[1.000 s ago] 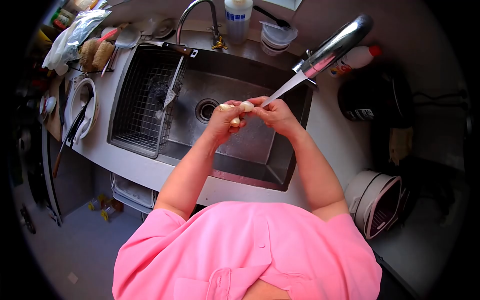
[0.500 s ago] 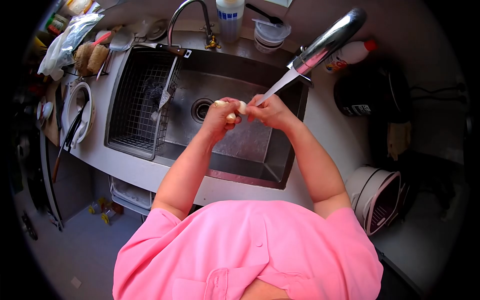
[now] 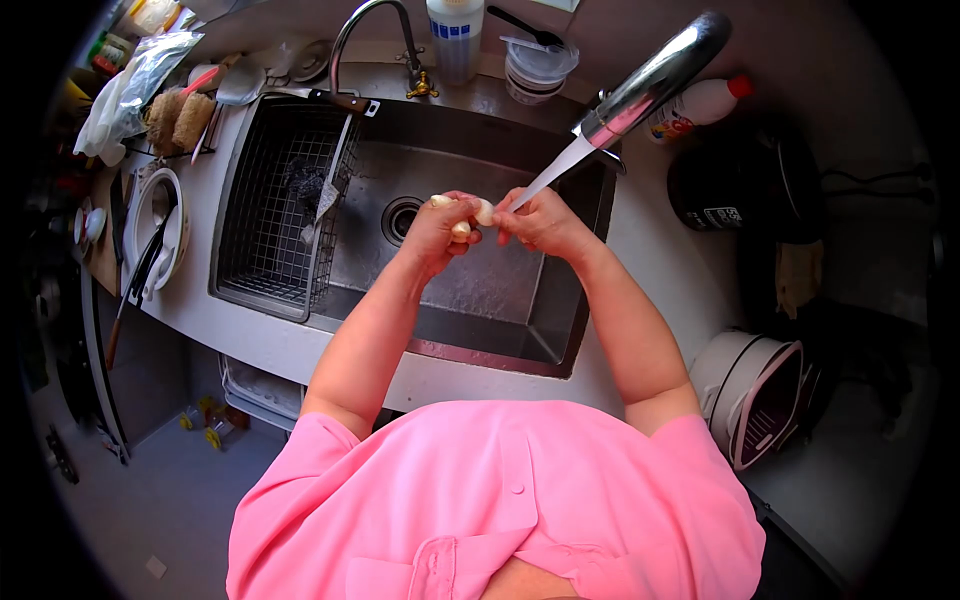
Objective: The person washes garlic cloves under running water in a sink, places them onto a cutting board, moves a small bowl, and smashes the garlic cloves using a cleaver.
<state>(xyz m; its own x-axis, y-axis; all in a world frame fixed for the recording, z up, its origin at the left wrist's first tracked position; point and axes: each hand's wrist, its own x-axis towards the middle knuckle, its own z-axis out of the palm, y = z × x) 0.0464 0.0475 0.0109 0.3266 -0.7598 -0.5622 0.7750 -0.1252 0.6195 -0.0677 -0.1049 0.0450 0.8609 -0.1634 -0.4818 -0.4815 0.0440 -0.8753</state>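
Overall: steel sink set in a pale counter, wall behind. At the sink's left end, one wire basket; near its middle, one round drain. Counter, left side: one white bowl with utensils. Right side: one red-capped bottle and one black appliance. Above the sink's right part, one thick faucet, running a water stream down to the right hand. White pieces, several, held over the sink in the left hand, its fingers curled around them; right fingers drawn together at one piece's edge, grip uncertain. Steel floor extends from the hands to the front edge; basket side and right wall stand apart from both hands.
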